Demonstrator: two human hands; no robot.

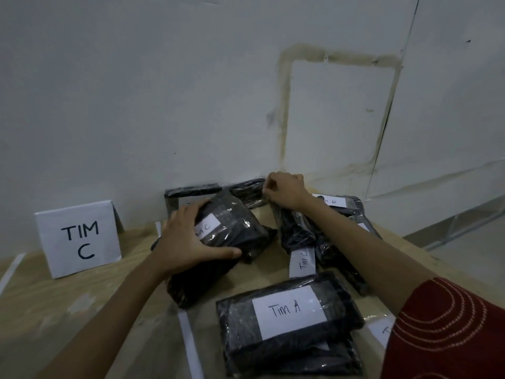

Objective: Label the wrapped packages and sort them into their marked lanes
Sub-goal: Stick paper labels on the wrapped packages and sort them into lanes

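— And the left hand (191,242)?
— It grips the package (232,231) (label reads "M C"), at eleven o'clock from the Tim A pack (289,310).
— And the right hand (287,191)?
— Curled at twelve o'clock; its grip is unclear.

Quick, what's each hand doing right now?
Left hand: grips the Tim C package.
Right hand: fingers curled on a second package; hold cannot be told.

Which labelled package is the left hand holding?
The tilted package marked C, gripped by the left hand. The Tim A package lies flat and untouched nearer the camera.
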